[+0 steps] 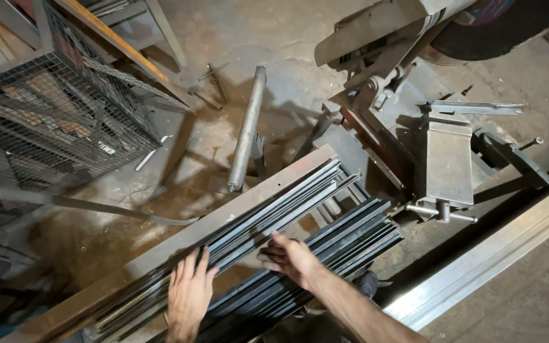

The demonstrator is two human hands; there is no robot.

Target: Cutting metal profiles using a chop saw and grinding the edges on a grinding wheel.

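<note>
Now, line by line:

Left hand: the left hand (pixel 189 293) lies palm down, fingers spread and flat on the nearer-left run of flat steel strips (pixel 249 232); released, clasping nothing, only pressing on the tops.

Right hand: the right hand (pixel 290 257) reaches across from the near right, fingertips curled onto the edge of a strip in the same stack; whether it actually pinches one strip I cannot tell, since the fingers hide the contact.

Strips: long dark flat bars, lying side by side, running from near left up to far right; a second darker bundle (pixel 344 238) lies just beside them on the right, touching or nearly so.

Support: the strips rest on a pale angle-iron rail (pixel 179 244) running the same diagonal.

Beyond: a grey round tube (pixel 246 130) lies on the dusty floor further off; a cut-off saw with its vice (pixel 449 162) stands far right; a wire mesh cage (pixel 52 108) fills the far left; a pale steel beam (pixel 497 254) crosses the near right.

Doing it well: judging from the pose, the flat left palm should keep the stack from sliding while the right fingertips separate a single strip; lift from the edge, mind sharp burrs, and keep the neighbours aligned.
</note>
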